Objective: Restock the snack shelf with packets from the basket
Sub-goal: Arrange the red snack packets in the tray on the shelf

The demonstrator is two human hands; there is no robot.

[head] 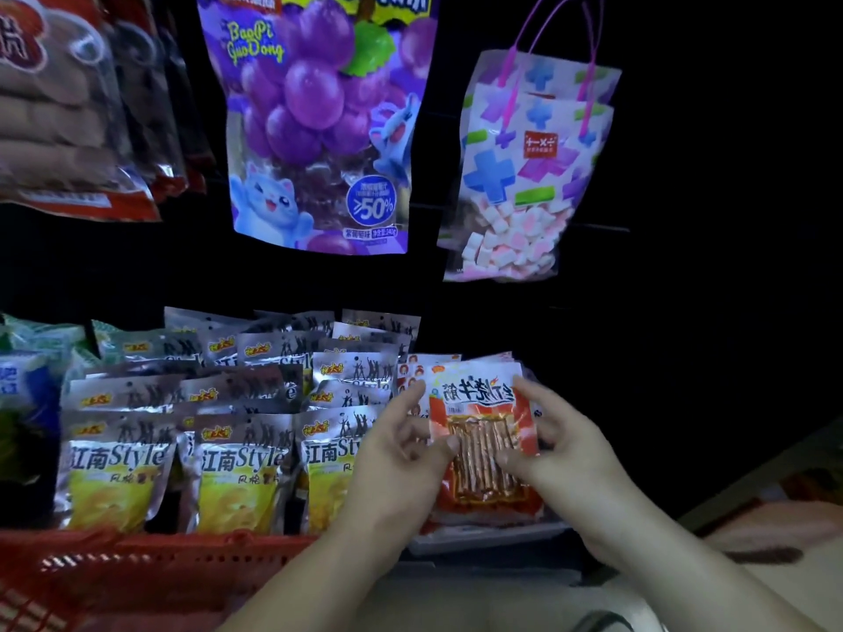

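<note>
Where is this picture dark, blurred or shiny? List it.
Head view: the backing right of the marshmallow bag is nearly black; the brown packets top left are blurred; the silver packets show sheen; the red packet held by the left hand and right hand is fairly sharp.

The Style packets (228,449) are stood in overlapping rows on the shelf (479,540). Just to their right, a stick-snack packet (483,431) is held at the front of a stack, between the left hand (401,453) and the right hand (561,440). Above, a grape pouch (319,120) is hung, with a handled bag (524,175) to its right and hung packets (59,107) to its left. The basket (137,567) is placed before the shelf, lower left.
</note>
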